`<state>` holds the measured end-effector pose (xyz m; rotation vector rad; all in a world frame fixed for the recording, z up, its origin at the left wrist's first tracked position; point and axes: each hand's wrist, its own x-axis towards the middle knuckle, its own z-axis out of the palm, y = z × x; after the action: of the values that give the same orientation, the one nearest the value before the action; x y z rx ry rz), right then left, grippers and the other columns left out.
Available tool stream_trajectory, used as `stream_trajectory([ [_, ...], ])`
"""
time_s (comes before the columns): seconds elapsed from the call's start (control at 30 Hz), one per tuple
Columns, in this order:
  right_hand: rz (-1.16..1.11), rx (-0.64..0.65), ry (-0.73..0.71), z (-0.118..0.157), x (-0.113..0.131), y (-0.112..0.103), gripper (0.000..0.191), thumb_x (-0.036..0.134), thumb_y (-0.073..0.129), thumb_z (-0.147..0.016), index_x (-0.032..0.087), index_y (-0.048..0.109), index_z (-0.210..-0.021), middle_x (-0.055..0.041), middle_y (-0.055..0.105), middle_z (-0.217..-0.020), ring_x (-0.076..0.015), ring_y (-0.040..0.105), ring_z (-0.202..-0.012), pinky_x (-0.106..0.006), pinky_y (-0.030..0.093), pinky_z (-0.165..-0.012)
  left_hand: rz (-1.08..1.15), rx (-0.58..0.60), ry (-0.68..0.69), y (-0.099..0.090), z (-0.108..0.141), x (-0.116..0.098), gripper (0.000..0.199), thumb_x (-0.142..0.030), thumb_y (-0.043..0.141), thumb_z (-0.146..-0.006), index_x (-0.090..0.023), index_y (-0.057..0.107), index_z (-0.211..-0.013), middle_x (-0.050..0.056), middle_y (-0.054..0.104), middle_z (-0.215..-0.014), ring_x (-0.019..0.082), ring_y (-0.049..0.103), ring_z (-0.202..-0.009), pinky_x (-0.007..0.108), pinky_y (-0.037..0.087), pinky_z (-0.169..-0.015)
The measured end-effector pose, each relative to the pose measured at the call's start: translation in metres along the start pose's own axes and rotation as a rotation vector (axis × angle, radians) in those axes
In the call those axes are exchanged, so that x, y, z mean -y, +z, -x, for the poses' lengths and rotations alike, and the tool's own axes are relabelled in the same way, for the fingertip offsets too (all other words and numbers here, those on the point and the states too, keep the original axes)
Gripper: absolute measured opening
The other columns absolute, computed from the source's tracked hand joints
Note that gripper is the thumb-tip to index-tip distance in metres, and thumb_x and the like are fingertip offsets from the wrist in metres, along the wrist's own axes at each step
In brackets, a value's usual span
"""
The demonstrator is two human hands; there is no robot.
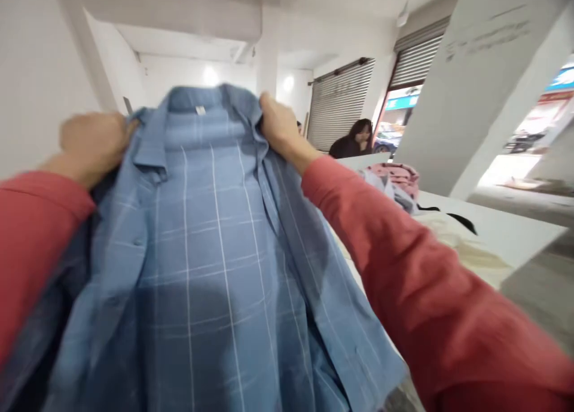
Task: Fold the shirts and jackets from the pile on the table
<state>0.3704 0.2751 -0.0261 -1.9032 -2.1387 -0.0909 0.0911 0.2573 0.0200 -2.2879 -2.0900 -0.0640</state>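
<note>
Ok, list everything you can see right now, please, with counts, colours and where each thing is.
checked shirt: 1, blue with white lines, held up between both hands
fabric pile: 1, pink with dark marks, on the table's far end
cloth: 1, cream, spread on the table
table: 1, white, right of the shirt
roller shutters: 2, grey, on the far wall
co-worker: 1, in dark clothing, beyond the table
left hand: 1, gripping the shirt near the collar
right hand: 1, gripping the shirt's other side near the collar
sleeves: 2, red, on both forearms
</note>
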Motion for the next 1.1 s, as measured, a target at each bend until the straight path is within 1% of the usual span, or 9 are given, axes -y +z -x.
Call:
stream_trajectory([
  [0.1,-0.068,0.114,0.095,0.030,0.007,0.080,0.031,0.011,0.016,-0.088,0.007,0.041,-0.106,-0.0121,0.055,-0.102,-0.0226,0.056,-0.097,-0.037,0.042,-0.080,-0.191,0.063,0.014,0.069,0.014,0.014,0.060,-0.041,0.008,-0.087,0.005,0.041,-0.105,0.017,0.052,-0.099,0.039,0.046,-0.105,0.050,0.038,-0.073],
  [0.17,-0.110,0.282,0.188,0.055,0.012,0.128,0.030,0.011,0.019,-0.088,0.010,0.040,-0.109,-0.0149,0.055,-0.105,-0.0240,0.055,-0.096,-0.036,0.042,-0.078,-0.177,0.169,-0.109,0.120,0.030,0.017,0.045,-0.037,0.028,-0.088,0.001,0.040,-0.109,0.024,0.051,-0.103,0.035,0.051,-0.101,0.046,0.043,-0.074],
  [0.23,-0.139,0.466,0.243,0.082,0.019,0.166,0.032,0.009,0.023,-0.085,0.009,0.040,-0.112,-0.0176,0.054,-0.105,-0.0254,0.054,-0.096,-0.036,0.042,-0.077,-0.179,0.257,-0.152,0.167,0.050,0.014,0.041,-0.031,0.035,-0.084,0.000,0.040,-0.111,0.028,0.048,-0.109,0.036,0.049,-0.103,0.047,0.044,-0.074],
  [0.33,-0.182,0.589,0.219,0.123,0.034,0.199,0.036,0.010,0.033,-0.081,0.007,0.041,-0.116,-0.0189,0.051,-0.112,-0.0264,0.049,-0.103,-0.036,0.040,-0.081,-0.126,0.405,-0.008,0.220,0.083,-0.001,0.040,-0.032,0.032,-0.085,-0.010,0.041,-0.117,0.020,0.042,-0.124,0.030,0.039,-0.115,0.044,0.040,-0.087],
  [0.43,-0.249,0.591,0.069,0.162,0.053,0.208,0.041,0.017,0.033,-0.084,0.011,0.037,-0.124,-0.0136,0.042,-0.126,-0.0228,0.037,-0.116,-0.034,0.033,-0.093,-0.026,0.579,0.180,0.254,0.115,-0.018,0.045,-0.041,0.030,-0.085,-0.021,0.039,-0.124,0.006,0.032,-0.137,0.023,0.025,-0.126,0.040,0.029,-0.100],
  [0.53,-0.308,0.659,-0.073,0.200,0.064,0.214,0.047,0.037,0.033,-0.086,0.015,0.034,-0.129,-0.0098,0.036,-0.133,-0.0253,0.027,-0.123,-0.043,0.028,-0.097,0.033,0.729,0.205,0.279,0.137,-0.023,0.057,-0.055,0.026,-0.082,-0.023,0.035,-0.129,0.005,0.027,-0.140,0.030,0.020,-0.128,0.054,0.024,-0.099],
  [0.67,-0.241,0.818,-0.016,0.229,0.048,0.237,0.058,0.057,0.028,-0.083,0.021,0.036,-0.128,-0.0086,0.035,-0.135,-0.0323,0.021,-0.125,-0.059,0.025,-0.092,0.067,0.822,0.156,0.302,0.143,-0.015,0.067,-0.064,0.021,-0.077,-0.026,0.029,-0.132,0.005,0.022,-0.142,0.038,0.015,-0.128,0.066,0.020,-0.092],
  [0.83,-0.218,0.796,-0.070,0.223,0.024,0.259,0.058,0.058,0.024,-0.084,0.022,0.039,-0.126,-0.0067,0.033,-0.136,-0.0300,0.023,-0.125,-0.057,0.024,-0.094,0.083,0.856,0.154,0.314,0.130,-0.012,0.068,-0.064,0.018,-0.077,-0.029,0.026,-0.134,0.003,0.019,-0.144,0.040,0.010,-0.128,0.067,0.015,-0.093],
  [1.1,-0.202,0.775,-0.100,0.220,0.023,0.261,0.053,0.053,0.025,-0.086,0.021,0.041,-0.125,-0.0078,0.036,-0.135,-0.0278,0.025,-0.124,-0.054,0.024,-0.096,0.077,0.869,0.121,0.323,0.123,-0.010,0.064,-0.061,0.017,-0.079,-0.031,0.023,-0.134,0.002,0.018,-0.144,0.038,0.008,-0.129,0.065,0.012,-0.096],
])
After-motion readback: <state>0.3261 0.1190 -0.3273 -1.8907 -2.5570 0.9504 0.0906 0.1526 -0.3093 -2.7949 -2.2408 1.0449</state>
